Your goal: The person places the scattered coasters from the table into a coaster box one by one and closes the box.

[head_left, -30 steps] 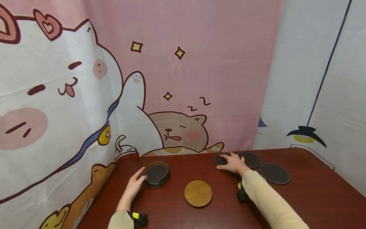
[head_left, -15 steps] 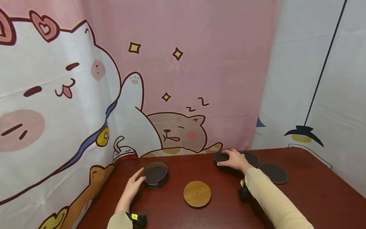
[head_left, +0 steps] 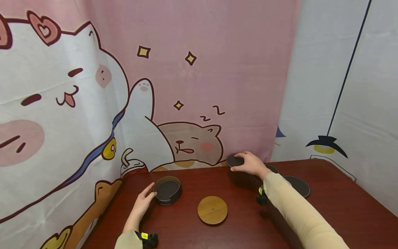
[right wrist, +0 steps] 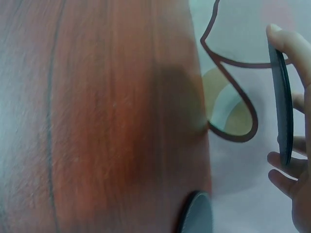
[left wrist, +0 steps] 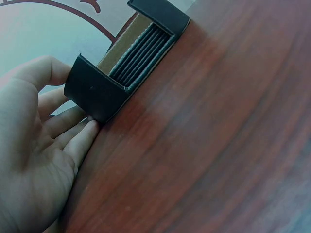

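Note:
High at the table's far edge, my right hand pinches a round black coaster between thumb and fingers. The right wrist view shows this coaster edge-on, raised off the table with its shadow below. My left hand rests against the left outer wall of a round black coaster holder, its fingers fairly straight. Several stacked coasters show through the holder's front slot in the left wrist view. Two more black coasters lie flat at the right: one plainly visible, the other partly hidden behind the right forearm.
A round wooden disc with a small centre mark lies on the red-brown table between the hands. Behind the table hangs a pink and white cartoon curtain, close to its back edge.
My right hand has taken hold of the far-left coaster and lifted it off the table. The left hand stays at the holder. The head view has shifted slightly.

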A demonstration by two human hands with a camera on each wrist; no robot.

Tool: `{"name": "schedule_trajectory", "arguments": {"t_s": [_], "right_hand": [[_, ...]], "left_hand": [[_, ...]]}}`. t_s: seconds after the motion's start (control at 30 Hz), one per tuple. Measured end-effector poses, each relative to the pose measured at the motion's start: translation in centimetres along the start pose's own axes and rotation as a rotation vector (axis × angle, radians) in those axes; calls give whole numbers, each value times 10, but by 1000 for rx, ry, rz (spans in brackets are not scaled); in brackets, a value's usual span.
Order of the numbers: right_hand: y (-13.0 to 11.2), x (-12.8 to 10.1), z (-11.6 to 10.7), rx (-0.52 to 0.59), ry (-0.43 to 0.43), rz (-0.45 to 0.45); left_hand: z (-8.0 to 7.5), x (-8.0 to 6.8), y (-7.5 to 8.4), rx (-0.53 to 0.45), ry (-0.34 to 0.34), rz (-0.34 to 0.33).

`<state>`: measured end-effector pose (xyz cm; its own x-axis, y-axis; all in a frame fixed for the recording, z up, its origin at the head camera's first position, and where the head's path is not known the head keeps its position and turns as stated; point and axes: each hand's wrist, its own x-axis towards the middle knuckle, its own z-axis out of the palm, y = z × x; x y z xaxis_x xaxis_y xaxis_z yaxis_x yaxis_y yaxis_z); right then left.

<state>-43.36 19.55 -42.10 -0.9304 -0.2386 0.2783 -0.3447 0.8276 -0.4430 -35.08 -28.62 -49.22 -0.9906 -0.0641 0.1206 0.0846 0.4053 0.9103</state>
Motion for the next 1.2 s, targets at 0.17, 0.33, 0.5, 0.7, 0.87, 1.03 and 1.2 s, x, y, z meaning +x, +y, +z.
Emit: {"name": "schedule_trajectory", "arguments": {"t_s": [0.17, 0.33, 0.5, 0.7, 0.87, 1.03, 1.2], "right_hand": [[-12, 6, 1, 2, -5, -36], [-23, 9, 8, -3, -24, -61], [-32, 11, 20, 0, -41, -80], [-45, 19, 36, 11, -63, -94], [-64, 26, 47, 2, -88, -105], [-89, 31, 56, 9, -116, -145], [-109, 32, 70, 31, -148, -179]], "left_hand": [[-2, -2, -2, 1, 8, 0], [-4, -4, -5, 9, 10, -2], [-5, -4, -5, 6, 17, -7], [-7, -2, -1, -8, 16, 8], [-4, 2, 1, -11, 17, 19], [-1, 3, 2, -10, 27, 16], [3, 1, 3, -11, 29, 22]]}}
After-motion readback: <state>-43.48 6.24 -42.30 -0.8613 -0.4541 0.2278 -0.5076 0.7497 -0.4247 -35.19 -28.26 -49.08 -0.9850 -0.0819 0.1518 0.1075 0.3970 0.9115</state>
